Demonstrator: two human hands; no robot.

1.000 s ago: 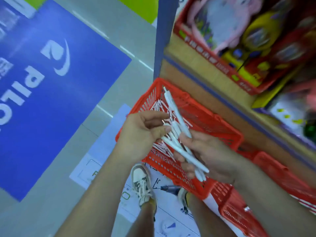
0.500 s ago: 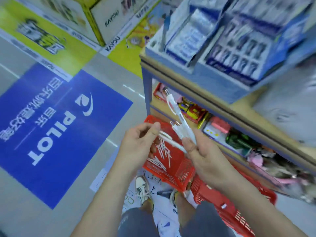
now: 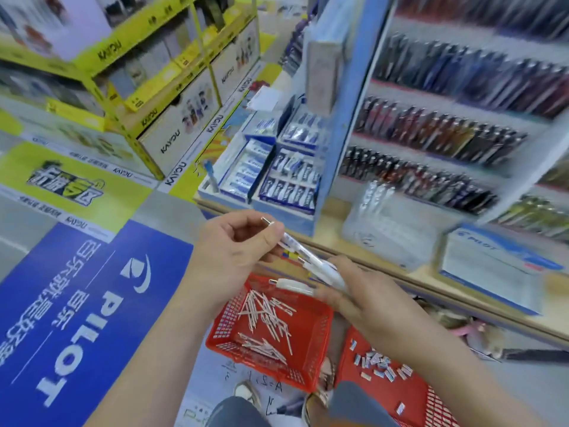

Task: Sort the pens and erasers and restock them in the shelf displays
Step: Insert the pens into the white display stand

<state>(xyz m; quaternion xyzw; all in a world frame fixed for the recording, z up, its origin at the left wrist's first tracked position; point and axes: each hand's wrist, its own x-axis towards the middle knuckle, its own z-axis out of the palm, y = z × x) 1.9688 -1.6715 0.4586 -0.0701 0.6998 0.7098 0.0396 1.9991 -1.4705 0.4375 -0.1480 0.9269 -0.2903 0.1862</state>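
Pens (image 3: 311, 263) — a small white bunch, gripped low down in the right hand (image 3: 363, 294), top ends pointing up and left toward the left hand (image 3: 234, 251). Left thumb and forefinger pinched on the upper end of one pen, apparently to draw it out or square it with the rest. Bunch held above the red basket (image 3: 228, 328), near the shelf edge (image 3: 400, 274), not yet at any display.

Sorting seemingly done: loose pens (image 3: 268, 318) heaped in that basket, erasers (image 3: 377, 363) apart in the second red basket (image 3: 385, 402) to the right. Restocking judged barely begun — plenty of pens left below, erasers untouched. Pen racks (image 3: 431, 134) ahead, blurred; eraser boxes (image 3: 246, 171) on the ledge to the left. Right fingers blurred, exact hold hard to read.
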